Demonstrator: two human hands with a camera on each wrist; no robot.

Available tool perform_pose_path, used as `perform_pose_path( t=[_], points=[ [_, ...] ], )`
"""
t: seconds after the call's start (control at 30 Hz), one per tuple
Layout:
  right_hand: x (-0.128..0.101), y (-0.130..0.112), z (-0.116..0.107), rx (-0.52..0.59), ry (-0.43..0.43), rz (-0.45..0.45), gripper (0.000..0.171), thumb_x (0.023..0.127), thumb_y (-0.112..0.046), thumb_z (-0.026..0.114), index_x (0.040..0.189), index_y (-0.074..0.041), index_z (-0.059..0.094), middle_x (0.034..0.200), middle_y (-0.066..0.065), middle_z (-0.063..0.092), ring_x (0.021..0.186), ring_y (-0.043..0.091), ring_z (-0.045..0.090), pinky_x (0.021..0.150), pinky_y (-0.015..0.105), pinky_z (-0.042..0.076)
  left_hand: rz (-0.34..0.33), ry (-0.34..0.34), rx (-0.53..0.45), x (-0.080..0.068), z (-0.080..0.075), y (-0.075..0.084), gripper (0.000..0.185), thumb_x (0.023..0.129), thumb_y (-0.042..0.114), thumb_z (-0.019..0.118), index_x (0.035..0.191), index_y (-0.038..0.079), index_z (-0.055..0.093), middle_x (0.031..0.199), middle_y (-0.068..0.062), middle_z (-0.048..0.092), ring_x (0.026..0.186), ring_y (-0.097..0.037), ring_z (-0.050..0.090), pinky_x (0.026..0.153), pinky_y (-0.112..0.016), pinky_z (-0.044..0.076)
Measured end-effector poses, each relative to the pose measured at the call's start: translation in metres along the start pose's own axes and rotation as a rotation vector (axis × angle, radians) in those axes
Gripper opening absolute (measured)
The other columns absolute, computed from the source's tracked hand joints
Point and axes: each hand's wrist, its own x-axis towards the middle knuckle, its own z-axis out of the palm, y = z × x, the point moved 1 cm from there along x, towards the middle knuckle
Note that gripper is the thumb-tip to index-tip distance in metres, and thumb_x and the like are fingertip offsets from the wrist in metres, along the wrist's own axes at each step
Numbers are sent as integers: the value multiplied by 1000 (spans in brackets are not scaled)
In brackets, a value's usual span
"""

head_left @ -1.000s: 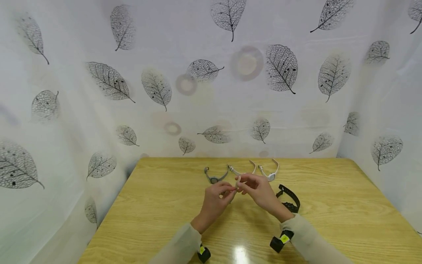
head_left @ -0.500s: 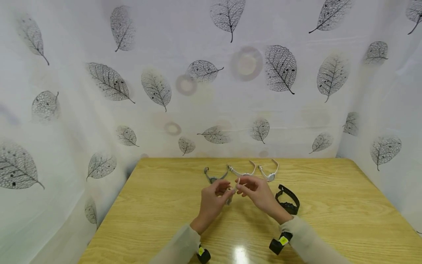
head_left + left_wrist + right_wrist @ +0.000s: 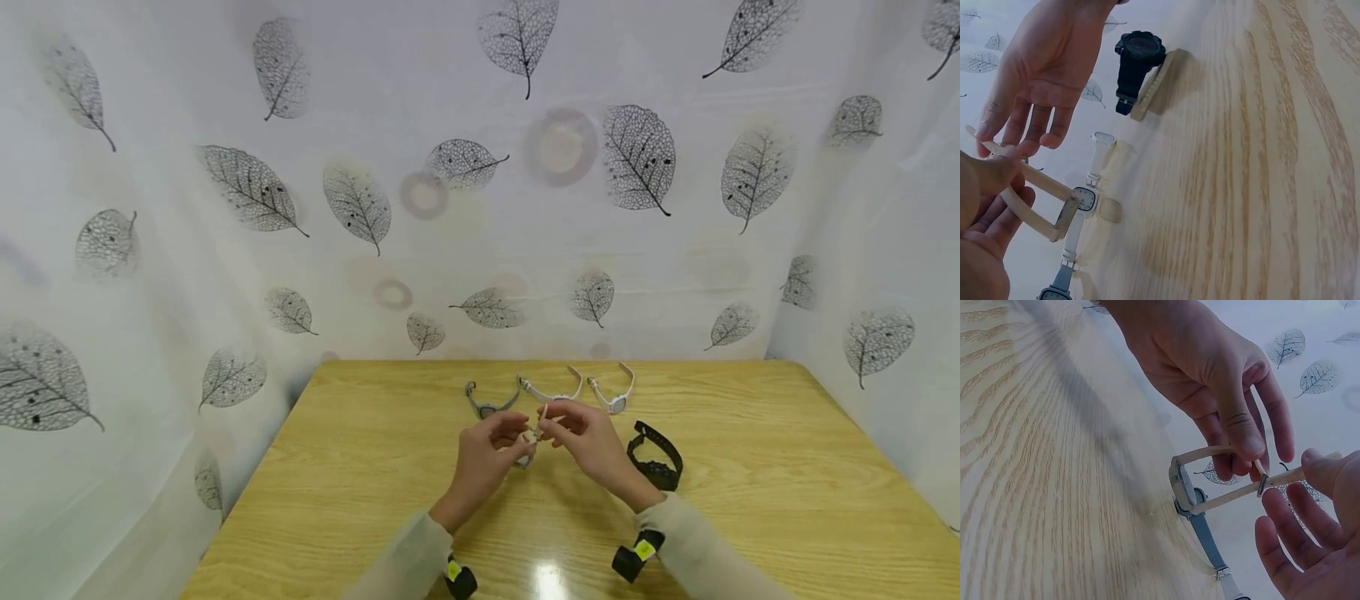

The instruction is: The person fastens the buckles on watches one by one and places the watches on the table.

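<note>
A wristwatch with a cream strap [image 3: 1225, 499] is held between both hands, its strap bent into a loop. My left hand [image 3: 483, 454] pinches one strap end beside the metal buckle [image 3: 1262, 485]. The thumb and forefinger of my right hand [image 3: 592, 442] pinch the other end, which runs through the buckle in the right wrist view. Its watch case [image 3: 1183, 484] hangs at the far end of the loop, away from the fingers. The right hand's other fingers are spread below the strap.
At the table's back lie a grey watch [image 3: 487, 409] and two pale watches, one white [image 3: 617, 403] at the right and one pinkish [image 3: 576, 382] in the middle. A black watch [image 3: 660, 473] lies beside my right forearm. A leaf-print curtain [image 3: 480, 250] surrounds the wooden table [image 3: 360, 483].
My left hand has turned and shifted slightly left, so more of the cream watch shows below its fingers. The right hand has sunk a little, keeping its pinch on the strap.
</note>
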Motion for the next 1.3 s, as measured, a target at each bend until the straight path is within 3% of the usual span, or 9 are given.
perform_pose_path(
  t=[0.13,0.27,0.37,0.5,0.67,0.77,0.97,1.17,1.3],
  points=[
    [0,-1,-1,9,4,-1,19,101,-18,68,117,-9,73,111,16,73,88,24,74,73,39,62,5,-37,-14,0,-3,-5,28,87,-9,77,113,-5,71,102,-17,74,85,-34,73,76,-41,63],
    [0,-3,0,12,-6,-2,18,102,-19,67,116,-10,72,112,14,74,89,24,74,74,39,62,-14,-26,-7,0,-6,-7,25,90,0,78,114,-5,71,104,-12,75,87,-29,74,77,-36,63],
    [0,-3,1,9,-7,-9,17,102,-19,67,116,-11,72,112,14,74,89,24,74,74,40,62,-33,-2,50,-1,-7,-6,27,91,9,80,114,-3,73,101,-9,76,85,-24,74,75,-31,62],
    [0,-4,1,2,5,-13,19,102,-19,67,117,-8,72,113,17,73,89,23,74,74,40,62,-50,22,187,-1,-8,-4,28,89,20,83,110,2,76,91,-4,77,72,-13,68,62,-22,57],
    [0,-6,0,10,27,6,19,101,-20,69,116,-9,73,114,19,73,88,23,73,74,40,62,-96,2,266,-1,-9,-2,19,89,26,83,97,9,80,84,1,77,59,-5,57,54,-19,49],
    [-1,-6,0,12,30,8,19,101,-21,69,116,-10,73,114,20,72,88,23,73,74,42,62,-134,-28,242,-1,-9,-3,15,91,25,82,95,11,80,85,1,76,62,-4,60,57,-19,52],
    [-1,-3,-2,-4,43,-6,18,102,-23,67,117,-15,73,112,14,72,85,22,72,72,38,62,-145,-80,124,-1,-9,-11,13,93,18,79,103,9,79,88,-2,75,64,-8,65,53,-24,57],
    [0,-2,-1,1,66,-9,20,102,-22,68,118,-12,73,113,17,72,83,21,72,70,36,61,-215,-46,52,-1,-11,-12,17,94,24,78,106,12,80,94,-1,76,69,-11,66,55,-24,57],
    [0,0,1,-13,106,-25,26,101,-18,68,124,-7,72,97,18,72,73,20,68,64,34,59,-239,-30,-15,0,-11,-10,19,93,24,79,106,10,79,94,-4,76,71,-15,67,57,-29,59]
  ],
)
